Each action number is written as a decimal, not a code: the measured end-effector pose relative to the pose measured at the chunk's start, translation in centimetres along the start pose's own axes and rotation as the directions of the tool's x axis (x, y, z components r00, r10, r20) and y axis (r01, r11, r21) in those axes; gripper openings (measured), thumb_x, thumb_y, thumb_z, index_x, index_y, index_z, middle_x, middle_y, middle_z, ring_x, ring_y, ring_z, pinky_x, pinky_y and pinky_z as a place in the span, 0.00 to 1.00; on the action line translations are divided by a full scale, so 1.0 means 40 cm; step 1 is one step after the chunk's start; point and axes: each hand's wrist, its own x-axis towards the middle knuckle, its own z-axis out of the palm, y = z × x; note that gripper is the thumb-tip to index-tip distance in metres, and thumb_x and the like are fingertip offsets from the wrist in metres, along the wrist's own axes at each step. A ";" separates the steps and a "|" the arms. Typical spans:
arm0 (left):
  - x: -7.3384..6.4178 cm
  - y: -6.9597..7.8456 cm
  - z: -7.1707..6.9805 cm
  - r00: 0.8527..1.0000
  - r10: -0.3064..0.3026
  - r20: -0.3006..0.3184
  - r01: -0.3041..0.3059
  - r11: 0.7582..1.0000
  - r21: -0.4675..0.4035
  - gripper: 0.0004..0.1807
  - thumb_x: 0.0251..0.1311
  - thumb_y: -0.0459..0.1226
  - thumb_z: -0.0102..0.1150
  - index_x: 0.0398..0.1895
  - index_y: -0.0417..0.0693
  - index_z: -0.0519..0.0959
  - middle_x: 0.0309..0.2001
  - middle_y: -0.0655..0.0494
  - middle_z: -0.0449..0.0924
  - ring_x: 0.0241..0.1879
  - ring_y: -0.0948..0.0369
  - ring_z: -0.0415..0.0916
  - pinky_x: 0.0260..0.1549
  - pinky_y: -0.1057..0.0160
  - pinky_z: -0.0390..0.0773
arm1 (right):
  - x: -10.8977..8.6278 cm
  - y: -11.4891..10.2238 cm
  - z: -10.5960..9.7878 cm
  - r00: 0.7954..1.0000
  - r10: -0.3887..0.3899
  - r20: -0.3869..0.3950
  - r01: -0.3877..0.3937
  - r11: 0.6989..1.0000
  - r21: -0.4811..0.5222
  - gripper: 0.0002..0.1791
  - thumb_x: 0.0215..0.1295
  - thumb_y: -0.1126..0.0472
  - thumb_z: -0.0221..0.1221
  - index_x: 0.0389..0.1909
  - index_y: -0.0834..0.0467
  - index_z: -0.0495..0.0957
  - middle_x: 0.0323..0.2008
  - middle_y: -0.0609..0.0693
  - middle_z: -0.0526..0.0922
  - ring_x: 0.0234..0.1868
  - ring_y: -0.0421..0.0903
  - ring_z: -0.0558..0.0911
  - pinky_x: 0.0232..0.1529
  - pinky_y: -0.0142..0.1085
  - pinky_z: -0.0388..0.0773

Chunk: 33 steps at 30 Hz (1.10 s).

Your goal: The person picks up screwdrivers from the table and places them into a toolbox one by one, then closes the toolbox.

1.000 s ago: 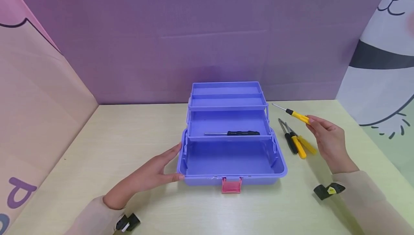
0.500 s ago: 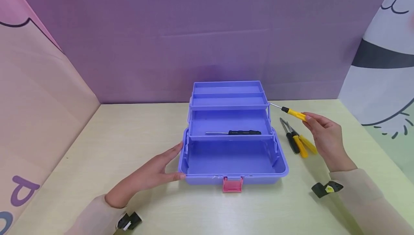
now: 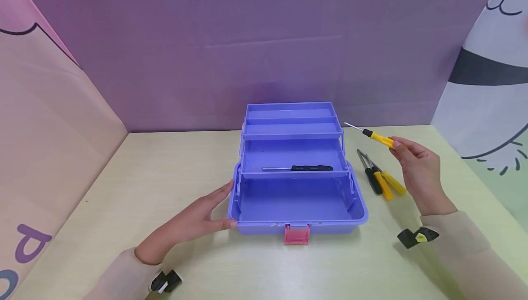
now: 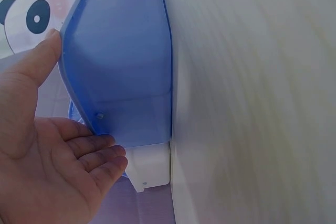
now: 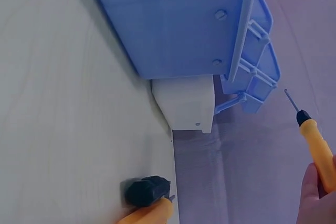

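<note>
A purple toolbox (image 3: 297, 228) stands open on the table, its trays raised in steps. In the head view my left hand (image 3: 187, 222) rests against its left side, thumb at the front corner and fingers on the side rim; the left wrist view shows the fingers only slightly bent. My right hand (image 3: 422, 176) pinches a yellow-handled screwdriver (image 3: 381, 139) by its handle end, in the air to the right of the upper trays. The shaft points left toward the box. In the lower raised tray lies a black screwdriver (image 3: 312, 168).
Right of the box lie a black-handled screwdriver (image 3: 373, 181) and two yellow-handled screwdrivers (image 3: 383, 187) (image 3: 394, 184), close together under the right hand. A pink latch (image 3: 296, 235) hangs at the box's front. A purple backdrop (image 3: 185, 52) rises behind the table (image 3: 165, 162).
My right hand and the yellow screwdriver have shifted a little left, then risen slightly and back right. The left hand stays on the box.
</note>
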 end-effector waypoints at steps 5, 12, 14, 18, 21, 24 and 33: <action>0.000 0.001 -0.001 1.000 -0.003 -0.001 0.003 1.000 0.001 0.51 0.56 0.54 0.62 0.73 0.40 0.48 0.73 0.47 0.48 0.71 0.48 0.49 0.65 0.47 0.57 | -0.002 -0.007 0.009 1.000 0.003 -0.011 -0.003 1.000 -0.015 0.09 0.55 0.66 0.66 0.37 0.61 0.85 0.38 0.47 0.84 0.41 0.39 0.82 0.44 0.26 0.78; 0.001 0.006 -0.005 1.000 -0.004 0.000 0.004 1.000 0.003 0.51 0.55 0.54 0.62 0.73 0.39 0.48 0.73 0.46 0.48 0.71 0.48 0.49 0.65 0.47 0.56 | -0.005 -0.002 0.023 0.998 -0.013 0.063 0.010 0.999 0.041 0.09 0.56 0.69 0.63 0.39 0.65 0.84 0.38 0.50 0.85 0.41 0.41 0.82 0.45 0.28 0.78; 0.001 0.006 -0.005 1.000 -0.004 -0.001 0.004 1.000 0.005 0.51 0.55 0.54 0.62 0.73 0.38 0.48 0.73 0.46 0.48 0.71 0.48 0.49 0.65 0.47 0.56 | -0.005 0.002 0.026 0.996 -0.017 0.089 0.014 0.999 0.031 0.09 0.57 0.69 0.63 0.39 0.65 0.84 0.38 0.50 0.85 0.41 0.41 0.83 0.45 0.29 0.78; 0.001 0.003 -0.004 1.000 -0.004 -0.001 0.004 1.000 0.001 0.51 0.55 0.54 0.62 0.73 0.39 0.48 0.73 0.46 0.48 0.71 0.48 0.49 0.65 0.47 0.57 | -0.002 0.009 0.030 0.993 -0.015 0.118 0.016 1.000 -0.008 0.08 0.58 0.68 0.63 0.39 0.64 0.84 0.37 0.49 0.86 0.40 0.41 0.83 0.45 0.28 0.78; 0.001 0.001 -0.002 1.000 -0.004 -0.002 0.004 1.000 -0.003 0.51 0.55 0.54 0.62 0.73 0.40 0.48 0.73 0.47 0.48 0.71 0.48 0.49 0.65 0.47 0.57 | 0.002 0.013 0.032 0.992 -0.011 0.127 0.018 0.998 -0.052 0.09 0.58 0.66 0.63 0.40 0.62 0.84 0.38 0.47 0.85 0.41 0.40 0.83 0.45 0.27 0.78; 0.001 -0.001 0.000 1.000 -0.003 -0.002 0.003 1.000 -0.003 0.51 0.55 0.54 0.61 0.73 0.40 0.48 0.73 0.47 0.48 0.71 0.48 0.49 0.65 0.47 0.57 | 0.005 0.016 0.034 0.990 -0.001 0.138 0.008 0.999 -0.051 0.10 0.58 0.66 0.63 0.41 0.63 0.84 0.39 0.47 0.85 0.41 0.40 0.83 0.46 0.27 0.78; 0.000 0.001 0.000 1.000 0.001 0.000 -0.001 1.000 -0.007 0.51 0.55 0.54 0.62 0.73 0.39 0.48 0.73 0.46 0.48 0.71 0.49 0.49 0.65 0.47 0.57 | 0.002 0.023 0.049 0.986 0.056 0.159 -0.037 0.993 -0.116 0.11 0.59 0.63 0.63 0.42 0.60 0.84 0.40 0.46 0.84 0.43 0.39 0.81 0.47 0.26 0.77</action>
